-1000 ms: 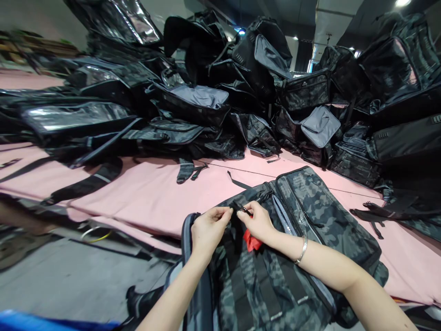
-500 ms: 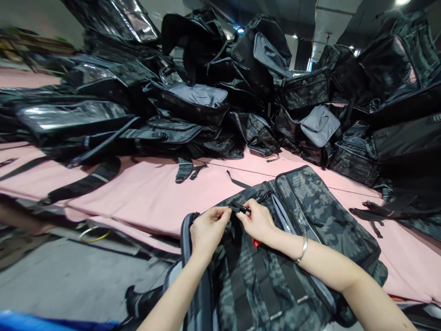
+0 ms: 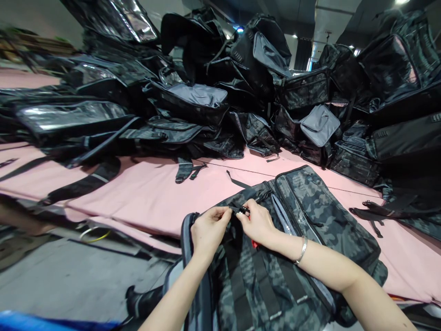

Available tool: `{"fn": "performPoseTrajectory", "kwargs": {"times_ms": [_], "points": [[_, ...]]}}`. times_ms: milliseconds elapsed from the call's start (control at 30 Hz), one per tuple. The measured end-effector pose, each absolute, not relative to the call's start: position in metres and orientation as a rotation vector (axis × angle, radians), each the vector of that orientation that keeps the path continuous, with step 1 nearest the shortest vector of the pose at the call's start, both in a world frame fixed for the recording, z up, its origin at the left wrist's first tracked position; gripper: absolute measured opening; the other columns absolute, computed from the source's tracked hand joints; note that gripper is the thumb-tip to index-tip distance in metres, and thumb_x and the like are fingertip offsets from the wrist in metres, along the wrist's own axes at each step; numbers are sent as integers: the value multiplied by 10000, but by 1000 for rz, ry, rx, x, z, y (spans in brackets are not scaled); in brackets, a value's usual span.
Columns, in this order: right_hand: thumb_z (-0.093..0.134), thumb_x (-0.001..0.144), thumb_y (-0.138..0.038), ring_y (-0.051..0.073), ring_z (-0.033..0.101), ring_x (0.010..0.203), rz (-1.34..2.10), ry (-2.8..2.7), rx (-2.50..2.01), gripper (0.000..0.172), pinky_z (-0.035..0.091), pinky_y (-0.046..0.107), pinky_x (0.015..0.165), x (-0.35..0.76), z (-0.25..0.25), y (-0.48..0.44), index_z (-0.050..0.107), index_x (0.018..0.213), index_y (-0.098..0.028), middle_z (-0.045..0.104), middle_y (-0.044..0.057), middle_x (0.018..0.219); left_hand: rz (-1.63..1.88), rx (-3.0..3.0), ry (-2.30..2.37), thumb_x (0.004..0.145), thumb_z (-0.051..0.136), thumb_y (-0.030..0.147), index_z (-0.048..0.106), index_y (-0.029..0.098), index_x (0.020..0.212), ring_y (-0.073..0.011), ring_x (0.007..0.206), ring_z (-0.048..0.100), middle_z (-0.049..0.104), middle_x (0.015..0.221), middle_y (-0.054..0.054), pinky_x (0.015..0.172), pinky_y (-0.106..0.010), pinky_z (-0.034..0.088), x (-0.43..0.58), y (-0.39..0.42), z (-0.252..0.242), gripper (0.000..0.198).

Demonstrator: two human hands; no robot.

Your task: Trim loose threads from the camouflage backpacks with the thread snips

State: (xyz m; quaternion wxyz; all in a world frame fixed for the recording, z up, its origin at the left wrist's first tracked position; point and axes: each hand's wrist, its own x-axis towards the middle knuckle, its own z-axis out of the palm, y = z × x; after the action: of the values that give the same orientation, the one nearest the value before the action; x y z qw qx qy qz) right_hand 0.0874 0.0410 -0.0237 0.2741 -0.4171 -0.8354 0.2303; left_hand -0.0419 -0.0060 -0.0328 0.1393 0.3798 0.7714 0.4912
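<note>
Left hand (image 3: 209,230) and right hand (image 3: 257,223) pinch black strap (image 3: 234,209) atop camouflage backpack (image 3: 275,276): apparent adjustment, next likely needing steady tension.

a pink-covered table (image 3: 148,195) carries a heap of dark backpacks (image 3: 206,116) along its far side; a padded shoulder strap (image 3: 93,182) lies at left, and a camouflage backpack (image 3: 330,216) lies across the near edge
</note>
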Motion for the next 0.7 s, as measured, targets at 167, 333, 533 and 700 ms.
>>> {"fn": "performPoseTrajectory", "kwargs": {"times_ms": [167, 333, 533, 700], "points": [[518, 851, -247, 213, 628, 805, 579, -2245, -1144, 161, 443, 300, 697, 87, -21, 37, 490, 1000, -194, 651, 53, 859, 1410, 1111, 2266, 648, 537, 465, 684, 208, 728, -204, 703, 652, 718, 746, -27, 651, -279, 455, -36, -8, -27, 307], [498, 860, -248, 227, 634, 818, 570, -2238, -1159, 166, 461, 316, 703, 84, -22, 36, 486, 1009, -177, 655, 77, 871, 1393, 1124, 2314, 645, 539, 424, 687, 222, 716, -202, 674, 645, 715, 715, -13, 639, -277, 448, -28, -10, -21, 260], [503, 855, -260, 214, 631, 787, 624, -2192, -1133, 155, 466, 307, 694, 82, -28, 39, 490, 988, -181, 646, 60, 833, 1404, 1127, 2318, 643, 536, 410, 690, 221, 723, -195, 657, 642, 713, 713, -10, 638, -272, 457, -26, -9, -22, 257], [510, 850, -266, 179, 617, 754, 711, -2055, -1081, 145, 464, 283, 705, 80, -33, 47, 487, 973, -192, 624, 23, 786, 1433, 1125, 2288, 652, 546, 461, 690, 214, 735, -199, 676, 646, 717, 735, -21, 640, -277, 462, -28, -8, -27, 298]]}}
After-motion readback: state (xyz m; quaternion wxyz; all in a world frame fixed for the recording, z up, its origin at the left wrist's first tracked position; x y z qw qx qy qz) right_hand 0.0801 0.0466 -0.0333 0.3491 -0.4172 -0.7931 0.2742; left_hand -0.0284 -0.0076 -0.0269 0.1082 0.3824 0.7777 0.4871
